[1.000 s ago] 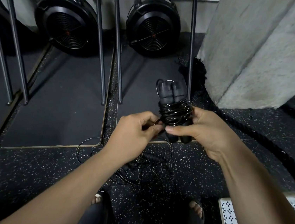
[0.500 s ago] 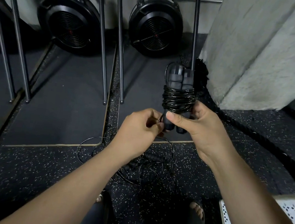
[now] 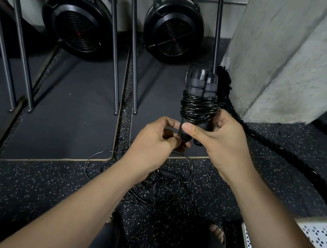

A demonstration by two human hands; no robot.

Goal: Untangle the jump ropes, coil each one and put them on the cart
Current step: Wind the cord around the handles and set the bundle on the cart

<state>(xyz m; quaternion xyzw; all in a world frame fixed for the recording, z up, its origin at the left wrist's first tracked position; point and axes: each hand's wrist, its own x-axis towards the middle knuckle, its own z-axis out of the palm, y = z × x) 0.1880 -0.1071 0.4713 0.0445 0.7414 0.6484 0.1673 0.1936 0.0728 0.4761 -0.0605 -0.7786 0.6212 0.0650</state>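
A black jump rope [image 3: 198,107] has its thin cord wound several times around its two handles, which stand upright side by side. My right hand [image 3: 220,142] grips the lower part of the handles, thumb across the front. My left hand [image 3: 156,141] pinches the loose end of the cord just below the windings. On the speckled floor beneath my hands lies a tangle of other jump ropes [image 3: 160,182], thin black cords with a ribbed handle among them. A corner of the white perforated cart [image 3: 320,241] shows at the lower right.
Two black fan-wheel machines [image 3: 173,31] stand at the back wall, with steel rack legs [image 3: 132,59] on dark mats. A concrete pillar [image 3: 288,56] rises at the right, and a thick black battle rope [image 3: 289,160] runs along the floor from its base. My sandalled feet [image 3: 216,244] are below.
The wound rope has risen and tipped more upright in my right hand. My left hand has shifted under the windings and now pinches the cord's end.
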